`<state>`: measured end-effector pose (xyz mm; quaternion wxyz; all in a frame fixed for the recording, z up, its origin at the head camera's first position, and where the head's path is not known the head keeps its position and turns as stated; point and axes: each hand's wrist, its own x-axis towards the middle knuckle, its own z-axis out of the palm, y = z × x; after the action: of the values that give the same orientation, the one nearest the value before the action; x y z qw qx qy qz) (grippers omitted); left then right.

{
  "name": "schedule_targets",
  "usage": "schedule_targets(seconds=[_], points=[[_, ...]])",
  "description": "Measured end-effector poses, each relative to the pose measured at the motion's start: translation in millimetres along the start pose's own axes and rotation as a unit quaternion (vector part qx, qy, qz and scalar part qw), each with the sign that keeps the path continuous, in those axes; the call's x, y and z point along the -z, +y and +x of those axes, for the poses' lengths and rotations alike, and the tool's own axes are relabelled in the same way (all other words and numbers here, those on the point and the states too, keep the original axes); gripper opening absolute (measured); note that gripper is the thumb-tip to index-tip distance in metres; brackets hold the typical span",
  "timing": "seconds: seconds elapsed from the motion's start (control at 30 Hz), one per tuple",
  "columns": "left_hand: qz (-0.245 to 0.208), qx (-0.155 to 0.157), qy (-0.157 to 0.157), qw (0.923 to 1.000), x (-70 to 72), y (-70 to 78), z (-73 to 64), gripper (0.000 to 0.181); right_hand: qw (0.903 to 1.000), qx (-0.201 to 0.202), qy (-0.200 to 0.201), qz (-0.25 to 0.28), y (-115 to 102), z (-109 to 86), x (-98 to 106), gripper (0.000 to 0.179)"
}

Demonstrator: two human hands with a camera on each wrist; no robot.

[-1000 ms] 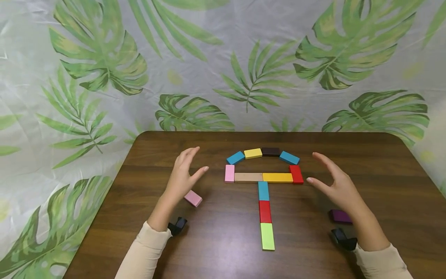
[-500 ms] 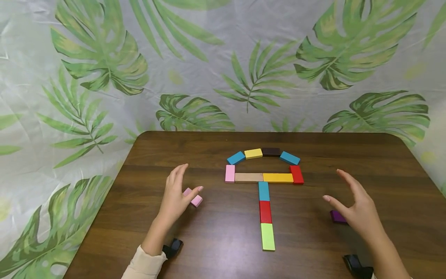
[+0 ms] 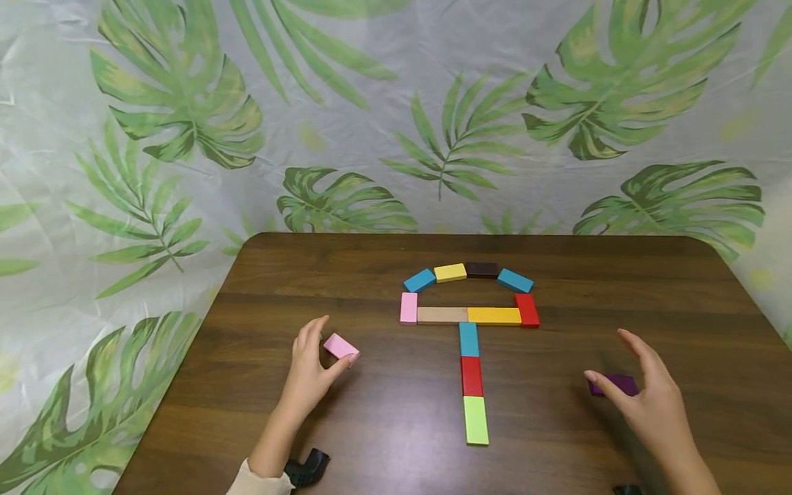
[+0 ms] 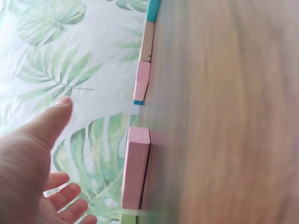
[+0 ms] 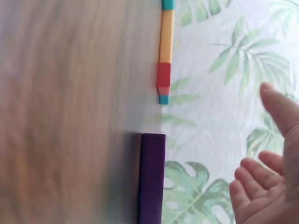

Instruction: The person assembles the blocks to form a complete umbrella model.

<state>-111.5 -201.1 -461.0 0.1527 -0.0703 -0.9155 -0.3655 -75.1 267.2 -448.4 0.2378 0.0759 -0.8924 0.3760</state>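
Observation:
My left hand [image 3: 309, 371] hovers beside a loose pink block [image 3: 342, 346], thumb and fingers spread apart around it. The left wrist view shows a gap between that hand [image 4: 28, 168] and the pink block [image 4: 135, 168], which lies flat on the table. On the other side, my right hand [image 3: 652, 399] is over a dark purple block [image 3: 619, 385], whose near part the thumb overlaps in the head view. Seen from the right wrist, the fingers of this hand [image 5: 266, 186] are apart from the purple block [image 5: 152, 177]. Neither hand holds anything.
Between the hands, several coloured blocks form an umbrella-like outline on the brown table [image 3: 383, 426]. A lime green block [image 3: 476, 421] ends its stem, and a black block [image 3: 481, 270] lies in its top arc. A leaf-patterned cloth [image 3: 346, 124] hangs behind.
Both hands have drawn back toward the near side and away from the block outline, the right one also moving outward. They now hover by the loose pink and purple blocks, which stay put.

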Motion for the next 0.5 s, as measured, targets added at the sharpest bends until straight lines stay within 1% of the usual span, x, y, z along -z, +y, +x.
schedule_targets(seconds=[0.13,0.23,0.4,0.5], points=[[0.004,0.010,-0.008,0.9999,-3.3,-4.6,-4.6,0.081,0.9992,-0.036,0.001,-0.015,3.0,-6.9,1.6,0.089],[0.004,0.019,-0.013,0.9997,-5.7,-7.2,-7.7,0.082,0.9977,-0.063,-0.012,-0.020,5.6,-12.0,2.6,0.086],[0.009,0.025,-0.019,0.9995,-11.1,-11.1,-11.0,0.081,0.9910,-0.123,-0.045,-0.030,10.4,-21.4,4.5,0.084],[0.016,0.031,-0.026,0.9991,-14.1,-13.1,-12.2,0.081,0.9862,-0.152,-0.053,-0.039,13.3,-25.3,4.7,0.086]])
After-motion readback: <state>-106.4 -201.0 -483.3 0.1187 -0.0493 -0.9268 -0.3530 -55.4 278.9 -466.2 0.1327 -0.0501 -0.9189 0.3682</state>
